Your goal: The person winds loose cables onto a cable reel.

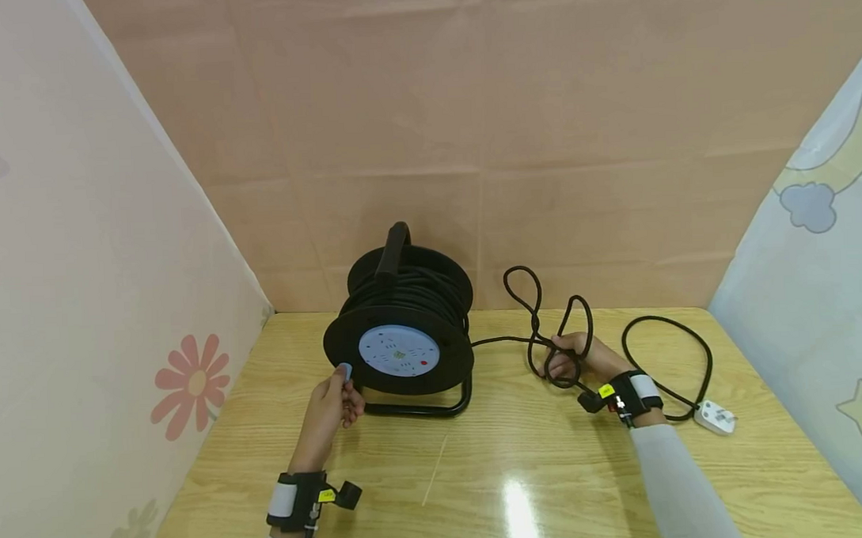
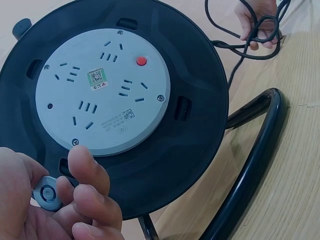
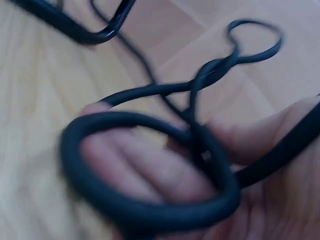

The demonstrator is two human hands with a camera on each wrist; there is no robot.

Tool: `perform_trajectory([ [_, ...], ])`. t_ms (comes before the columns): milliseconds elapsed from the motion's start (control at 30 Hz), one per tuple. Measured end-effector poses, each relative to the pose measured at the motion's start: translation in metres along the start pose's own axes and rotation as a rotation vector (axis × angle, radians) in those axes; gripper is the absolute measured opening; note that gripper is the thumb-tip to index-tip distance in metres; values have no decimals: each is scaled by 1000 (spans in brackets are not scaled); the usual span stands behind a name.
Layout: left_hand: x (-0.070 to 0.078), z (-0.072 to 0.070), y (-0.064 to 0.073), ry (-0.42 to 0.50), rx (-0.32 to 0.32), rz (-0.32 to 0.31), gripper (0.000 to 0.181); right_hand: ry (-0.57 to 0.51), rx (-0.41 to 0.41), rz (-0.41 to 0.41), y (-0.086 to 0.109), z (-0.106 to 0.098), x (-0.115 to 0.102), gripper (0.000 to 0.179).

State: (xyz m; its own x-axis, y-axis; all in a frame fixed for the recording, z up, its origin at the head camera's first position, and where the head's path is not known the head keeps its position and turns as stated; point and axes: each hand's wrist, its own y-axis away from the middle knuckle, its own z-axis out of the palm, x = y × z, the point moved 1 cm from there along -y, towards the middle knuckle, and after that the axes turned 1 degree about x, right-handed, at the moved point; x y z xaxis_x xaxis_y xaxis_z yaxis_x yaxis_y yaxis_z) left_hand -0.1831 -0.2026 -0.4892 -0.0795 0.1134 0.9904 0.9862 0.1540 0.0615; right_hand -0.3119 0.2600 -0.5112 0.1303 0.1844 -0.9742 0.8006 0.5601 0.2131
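Observation:
A black cable reel [image 1: 340, 327] stands on the table with dark cable wound round its drum. Its light-grey socket panel [image 2: 102, 90], with a red button [image 2: 141, 61], faces the person. At the reel's lower left rim, the left hand [image 1: 332, 401] holds the grey winding knob [image 2: 47, 194] between thumb and fingers. The right hand [image 1: 578, 357] is to the right of the reel, its fingers curled around the loose black cable [image 1: 501, 340]. In the right wrist view, a loop of this cable [image 3: 150, 212] crosses in front of the fingers, and twisted loops rise beyond the hand.
The cable's far end curves over the table [image 1: 508, 440] to a white plug [image 1: 714, 417] at the right. Below the reel runs a black tubular stand [image 1: 418, 411]; a carry handle [image 1: 393, 250] tops it. Papered walls [image 1: 576, 137] border the table's back and sides.

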Motion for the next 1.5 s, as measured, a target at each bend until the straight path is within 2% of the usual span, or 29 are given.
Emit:
perform_trajectory([
  [67,0,0,0,3,-1,1,55,-63,-22,65,-1,-2,3,48],
  [200,1,0,1,6,0,-3,55,-108,-40,195,-3,-3,8,36],
  [367,1,0,1,13,2,0,57,-52,29,249,-4,-2,8,28],
  [433,2,0,1,16,3,3,56,-35,19,248,-4,-3,7,27],
  [533,2,-1,1,18,1,3,55,-73,-49,234,-3,-8,7,25],
  [733,3,-1,1,14,-3,5,53,-276,-116,133,13,-20,6,44],
  [833,3,-1,1,16,-1,8,53,-379,-159,89,19,-23,6,47],
  [967,2,-1,1,19,3,8,53,-422,-185,34,24,-23,8,54],
  [1100,2,0,0,19,1,2,54,-303,-176,-22,24,-21,12,53],
  [1200,3,0,0,16,1,-2,54,-160,-125,-49,25,-20,15,52],
  [1300,3,-1,0,16,5,-6,54,-31,-18,-49,29,-20,17,55],
  [1367,3,-1,0,16,5,-9,54,74,91,-29,33,-19,16,56],
  [1433,3,0,0,14,5,-10,54,208,200,-16,37,-17,14,54],
  [1500,3,-1,0,12,5,-11,53,385,307,-25,38,-11,9,45],
])
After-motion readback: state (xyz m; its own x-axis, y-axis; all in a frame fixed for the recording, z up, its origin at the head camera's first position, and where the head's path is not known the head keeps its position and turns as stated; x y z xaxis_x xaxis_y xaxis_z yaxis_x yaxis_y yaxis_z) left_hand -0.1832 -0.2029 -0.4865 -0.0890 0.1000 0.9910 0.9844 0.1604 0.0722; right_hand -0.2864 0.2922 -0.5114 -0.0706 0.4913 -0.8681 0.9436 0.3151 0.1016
